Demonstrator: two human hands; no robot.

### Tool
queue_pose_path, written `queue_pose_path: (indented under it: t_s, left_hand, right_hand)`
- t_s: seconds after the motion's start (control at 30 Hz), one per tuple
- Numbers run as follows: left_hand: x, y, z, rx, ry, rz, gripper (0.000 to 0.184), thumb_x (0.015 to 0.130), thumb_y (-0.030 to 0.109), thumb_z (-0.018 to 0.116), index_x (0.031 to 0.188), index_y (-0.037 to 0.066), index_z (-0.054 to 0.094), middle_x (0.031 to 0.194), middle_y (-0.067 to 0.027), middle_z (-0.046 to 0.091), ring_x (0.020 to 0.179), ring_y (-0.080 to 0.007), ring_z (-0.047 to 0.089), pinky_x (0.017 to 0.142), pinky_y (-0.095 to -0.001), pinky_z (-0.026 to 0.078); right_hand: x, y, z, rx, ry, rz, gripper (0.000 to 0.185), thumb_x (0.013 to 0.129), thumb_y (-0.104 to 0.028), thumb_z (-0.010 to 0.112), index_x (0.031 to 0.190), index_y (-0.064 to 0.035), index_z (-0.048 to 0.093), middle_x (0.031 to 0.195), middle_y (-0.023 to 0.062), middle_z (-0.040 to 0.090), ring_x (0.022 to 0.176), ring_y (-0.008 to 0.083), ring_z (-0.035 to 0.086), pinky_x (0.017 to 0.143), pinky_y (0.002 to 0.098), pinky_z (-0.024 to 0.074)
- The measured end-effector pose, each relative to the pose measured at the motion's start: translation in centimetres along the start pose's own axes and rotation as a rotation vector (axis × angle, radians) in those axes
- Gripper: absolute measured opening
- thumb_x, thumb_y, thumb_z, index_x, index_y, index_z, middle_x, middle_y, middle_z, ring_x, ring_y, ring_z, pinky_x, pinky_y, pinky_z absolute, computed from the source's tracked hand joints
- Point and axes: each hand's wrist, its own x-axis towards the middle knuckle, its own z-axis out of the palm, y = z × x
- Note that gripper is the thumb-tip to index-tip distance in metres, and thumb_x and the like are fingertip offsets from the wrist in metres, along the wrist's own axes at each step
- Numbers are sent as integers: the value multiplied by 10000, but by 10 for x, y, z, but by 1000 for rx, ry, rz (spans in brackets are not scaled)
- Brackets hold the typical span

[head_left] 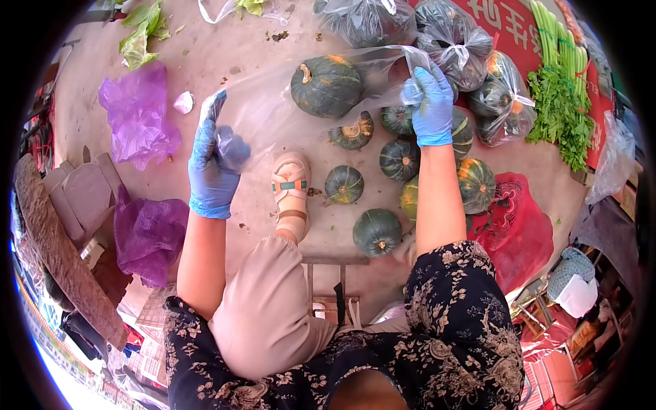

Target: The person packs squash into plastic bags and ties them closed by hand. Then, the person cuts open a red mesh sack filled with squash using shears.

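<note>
A clear plastic bag (263, 85) is stretched between my two blue-gloved hands. My left hand (215, 157), at the left, pinches one side of it. My right hand (430, 102) has its fingers closed on the other end, near the bagged squashes. Behind the thin film, a large dark green squash (326, 86) shows on the floor; whether it is inside the bag I cannot tell. Below the bag lie a small orange-marked squash (354, 131), a round green squash (344, 184) and another squash (377, 232). Several more squashes are around my right forearm.
Tied bags of squash (454, 44) stand at the upper right, beside celery (564, 89). A red mesh bag (512, 225) lies right. Purple plastic (140, 113), a purple mesh bag (149, 236) and a cardboard box (82, 198) are left. My sandaled foot (292, 191) is between my arms.
</note>
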Motion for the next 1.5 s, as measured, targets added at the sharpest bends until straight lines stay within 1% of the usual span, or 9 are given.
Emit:
queue_pose_path:
  t_s: [0.17, 0.37, 0.47, 0.57, 0.63, 0.7, 1.13, 1.4, 1.5]
  left_hand:
    - [-4, -3, 18, -88, -34, -17, 448, 899, 265, 476, 1306, 105, 377, 565, 58, 303, 490, -63, 279, 491, -230, 241]
    - [-3, -7, 33, -67, -57, -6, 454, 913, 264, 453, 1329, 109, 355, 557, 57, 276, 484, -59, 263, 483, -228, 233]
    - [-8, -12, 39, -72, -53, 7, 456, 916, 275, 450, 1328, 105, 355, 556, 60, 269, 475, -58, 249, 482, -227, 228]
    - [-8, -16, 25, -110, -229, -10, 496, 910, 257, 452, 1368, 156, 291, 607, 50, 325, 526, -66, 309, 524, -231, 266]
    - [-9, -20, 28, -102, -219, -3, 492, 910, 260, 452, 1365, 155, 296, 607, 49, 332, 524, -66, 311, 521, -231, 265]
    - [-10, -24, 33, -97, -220, -8, 489, 911, 260, 452, 1364, 157, 298, 605, 48, 338, 521, -65, 312, 518, -231, 262]
    - [-8, -38, 59, -31, -207, 17, 477, 919, 264, 441, 1361, 160, 295, 602, 49, 354, 514, -67, 318, 507, -230, 262]
    - [-9, -49, 68, 30, -173, -49, 470, 926, 264, 419, 1365, 161, 288, 609, 45, 343, 512, -67, 321, 501, -228, 272]
    - [-9, -53, 76, 52, -147, -52, 466, 927, 264, 417, 1363, 156, 293, 599, 47, 332, 504, -65, 319, 496, -225, 269]
  right_hand:
    - [11, -14, -25, -67, -19, 138, 282, 823, -34, 516, 1097, 7, 567, 748, 7, 571, 550, 49, 471, 476, 192, 381]
    - [-2, -50, -78, -605, -205, -42, 275, 840, -113, 584, 1087, 7, 575, 923, 34, 614, 793, 69, 543, 713, 207, 446]
    - [-4, -65, -123, -823, 59, -119, 233, 823, -111, 611, 1027, 2, 609, 921, 37, 622, 831, 83, 555, 762, 220, 445]
    - [4, -55, -176, -1189, 130, 27, 556, 691, -284, 743, 1099, 36, 542, 1004, 107, 603, 910, 147, 560, 816, 286, 447]
    - [-2, -30, -196, -820, -147, 303, 754, 597, -332, 805, 1161, 44, 474, 1088, 134, 562, 1008, 190, 527, 899, 314, 407]
    - [-11, -8, -209, -961, -253, 86, 938, 526, -313, 846, 1248, 23, 350, 1185, 135, 488, 1083, 215, 477, 931, 316, 384]
    - [-23, 10, -214, -691, -170, -82, 921, 558, -232, 835, 1283, -11, 311, 1215, 133, 455, 1116, 220, 459, 958, 327, 373]
    - [-18, -18, -202, -1060, -339, -169, 1025, 488, -310, 828, 1336, -111, 290, 1274, 184, 396, 1167, 316, 414, 980, 374, 352]
    - [-16, -31, -184, -1237, -368, -244, 936, 496, -231, 822, 1296, -79, 362, 1248, 149, 424, 1152, 251, 427, 981, 351, 340]
